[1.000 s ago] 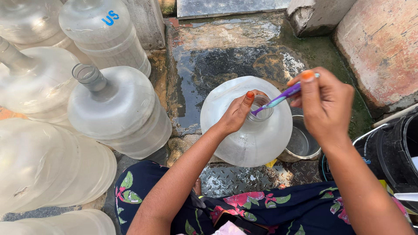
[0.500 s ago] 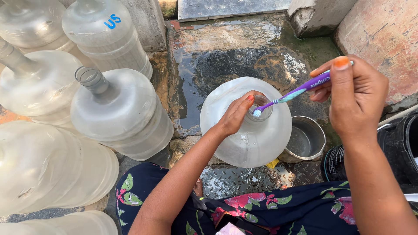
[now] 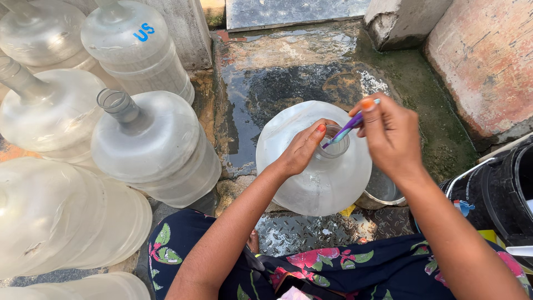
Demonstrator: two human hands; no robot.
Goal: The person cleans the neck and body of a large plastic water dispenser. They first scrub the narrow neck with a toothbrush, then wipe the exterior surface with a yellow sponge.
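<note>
Nearest the camera, the person's lap in a dark floral garment fills the bottom edge, with both bare forearms reaching out over it. Just beyond, a large clear water jug stands upright on wet ground, partly over a patterned metal plate. The left hand is closed around the jug's neck, steadying it. The right hand is pinched shut on a purple toothbrush, whose head end dips into the mouth of the neck. Judged from this, the step in hand is scrubbing the inside of the opening; a further stroke would call for the left hand to keep the neck firm while the bristles work round the rim.

To the right, a small metal bowl sits touching the jug's base, and a black bucket stands at the edge. To the left, a group of similar empty jugs is stacked close together. Farther off lie the wet concrete floor and a worn reddish wall.
</note>
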